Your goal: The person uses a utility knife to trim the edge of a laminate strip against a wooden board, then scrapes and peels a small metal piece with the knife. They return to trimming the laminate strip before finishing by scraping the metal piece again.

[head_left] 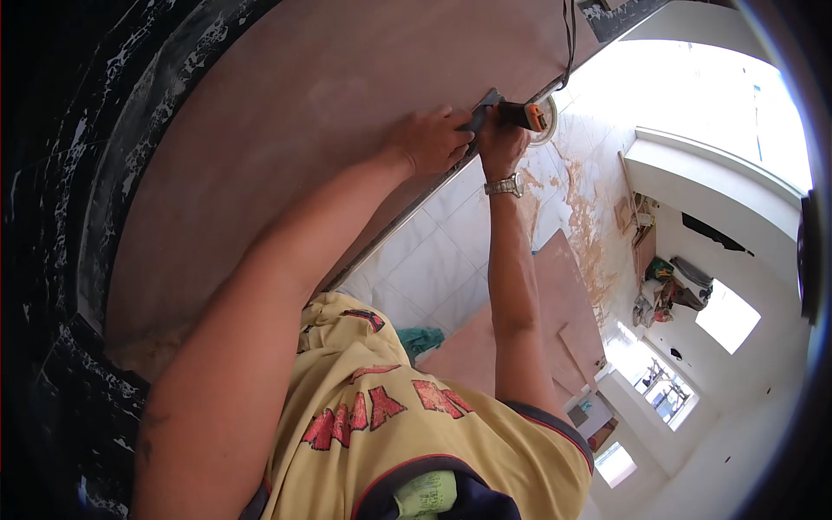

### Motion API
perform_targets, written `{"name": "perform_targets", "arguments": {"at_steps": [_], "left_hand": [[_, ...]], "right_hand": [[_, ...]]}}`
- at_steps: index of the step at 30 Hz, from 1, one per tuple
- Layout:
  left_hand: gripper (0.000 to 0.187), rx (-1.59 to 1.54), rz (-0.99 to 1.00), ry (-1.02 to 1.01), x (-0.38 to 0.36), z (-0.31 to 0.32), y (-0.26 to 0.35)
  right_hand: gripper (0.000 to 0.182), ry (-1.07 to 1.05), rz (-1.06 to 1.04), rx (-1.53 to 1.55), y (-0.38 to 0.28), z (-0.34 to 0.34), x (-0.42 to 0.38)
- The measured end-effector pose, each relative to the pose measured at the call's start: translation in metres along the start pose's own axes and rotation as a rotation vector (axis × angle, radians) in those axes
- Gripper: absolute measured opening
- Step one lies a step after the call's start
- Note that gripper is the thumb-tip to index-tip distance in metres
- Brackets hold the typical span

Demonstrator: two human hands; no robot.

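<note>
My right hand (503,146), with a metal watch on its wrist, is wrapped round the black and orange handle of a tool (518,114). The tool's flat dark blade lies over the edge of a pinkish-brown panel (286,113). To its left, my left hand (429,141) reaches over the panel with bent, spread fingers, its fingertips at the blade. Whether they press on the blade cannot be made out. A round, pale-rimmed container (549,121) is partly hidden behind the tool.
Black marbled stone (74,165) borders the panel on the left. A dark cable (569,43) hangs at the top. Below the panel edge are white floor tiles (433,260) with brown stains, a loose brown board (563,303) and green cloth (420,341). Bags (672,286) lie farther right.
</note>
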State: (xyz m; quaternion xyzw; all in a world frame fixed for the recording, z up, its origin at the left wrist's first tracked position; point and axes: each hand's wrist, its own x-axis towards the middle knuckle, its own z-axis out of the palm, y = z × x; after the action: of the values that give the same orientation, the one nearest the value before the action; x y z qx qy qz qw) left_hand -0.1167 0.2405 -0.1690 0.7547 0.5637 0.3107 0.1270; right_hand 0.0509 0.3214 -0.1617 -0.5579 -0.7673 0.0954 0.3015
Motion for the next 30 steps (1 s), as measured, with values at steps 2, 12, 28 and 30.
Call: {"name": "perform_targets", "arguments": {"at_steps": [2, 12, 28, 30], "left_hand": [[0.017, -0.030, 0.003, -0.011, 0.002, 0.003, 0.002], [0.017, -0.010, 0.038, 0.056, 0.003, 0.006, 0.001], [0.014, 0.002, 0.037, 0.010, 0.003, 0.001, -0.002], [0.013, 0.013, 0.017, 0.011, 0.006, -0.002, -0.002]], "right_hand": [[0.022, -0.071, 0.099, -0.010, -0.004, -0.003, 0.020], [0.020, 0.012, 0.031, -0.018, 0.002, 0.000, 0.012], [0.021, 0.118, 0.044, -0.009, -0.004, 0.007, -0.011], [0.022, 0.096, 0.043, -0.020, -0.012, 0.001, -0.017]]}}
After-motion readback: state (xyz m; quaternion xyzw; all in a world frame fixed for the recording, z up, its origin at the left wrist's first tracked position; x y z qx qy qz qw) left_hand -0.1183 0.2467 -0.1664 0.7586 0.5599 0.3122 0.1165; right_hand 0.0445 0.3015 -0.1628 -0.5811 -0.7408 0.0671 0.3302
